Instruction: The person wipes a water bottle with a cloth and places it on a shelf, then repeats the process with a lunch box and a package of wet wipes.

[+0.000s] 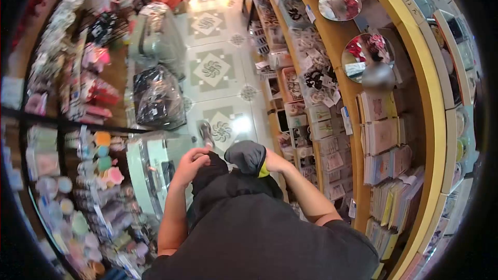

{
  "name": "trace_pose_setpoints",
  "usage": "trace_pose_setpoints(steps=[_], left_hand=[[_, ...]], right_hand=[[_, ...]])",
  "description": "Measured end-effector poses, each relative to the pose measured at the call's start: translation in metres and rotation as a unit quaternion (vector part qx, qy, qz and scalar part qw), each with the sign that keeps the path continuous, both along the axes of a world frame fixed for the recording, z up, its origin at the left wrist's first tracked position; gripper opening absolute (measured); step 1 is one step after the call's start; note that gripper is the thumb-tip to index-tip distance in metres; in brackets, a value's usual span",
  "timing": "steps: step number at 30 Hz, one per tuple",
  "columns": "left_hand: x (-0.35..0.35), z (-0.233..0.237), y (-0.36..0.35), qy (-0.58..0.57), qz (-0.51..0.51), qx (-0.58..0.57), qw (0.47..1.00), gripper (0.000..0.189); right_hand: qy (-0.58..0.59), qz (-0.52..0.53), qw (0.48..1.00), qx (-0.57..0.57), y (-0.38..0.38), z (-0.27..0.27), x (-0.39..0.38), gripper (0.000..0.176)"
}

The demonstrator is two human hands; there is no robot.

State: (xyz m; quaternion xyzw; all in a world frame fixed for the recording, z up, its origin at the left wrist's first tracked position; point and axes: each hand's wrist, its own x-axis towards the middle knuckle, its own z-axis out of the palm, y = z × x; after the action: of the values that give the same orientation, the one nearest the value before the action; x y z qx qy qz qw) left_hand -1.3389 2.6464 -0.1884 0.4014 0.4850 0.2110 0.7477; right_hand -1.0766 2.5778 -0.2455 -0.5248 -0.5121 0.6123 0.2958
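My left hand is in front of my left thigh, fingers curled in against black fabric; what they hold, if anything, is hidden. To its right, a bunched dark grey cloth with a yellow-green part hangs in front of my body. My right hand is closed at the right side of this cloth, which covers most of the fingers. A shoe shows on the tiled floor just beyond my hands.
Shelving with packaged small goods and notebooks runs along the right, with two round mirrors. Racks of colourful items line the left. Plastic-wrapped bundles and a pale green box stand beside the aisle floor.
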Motion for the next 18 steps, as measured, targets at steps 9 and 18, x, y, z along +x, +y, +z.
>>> trace_pose_setpoints(steps=[9,18], left_hand=[[-0.013,-0.026,0.223,-0.034,0.003,-0.023,0.999,0.021],[0.051,-0.012,0.409,-0.020,-0.058,0.012,0.998,0.022]], right_hand=[[-0.053,-0.140,0.968,-0.199,0.091,-0.059,0.039,0.039],[-0.052,-0.474,0.811,-0.339,0.041,-0.138,0.022,0.038]])
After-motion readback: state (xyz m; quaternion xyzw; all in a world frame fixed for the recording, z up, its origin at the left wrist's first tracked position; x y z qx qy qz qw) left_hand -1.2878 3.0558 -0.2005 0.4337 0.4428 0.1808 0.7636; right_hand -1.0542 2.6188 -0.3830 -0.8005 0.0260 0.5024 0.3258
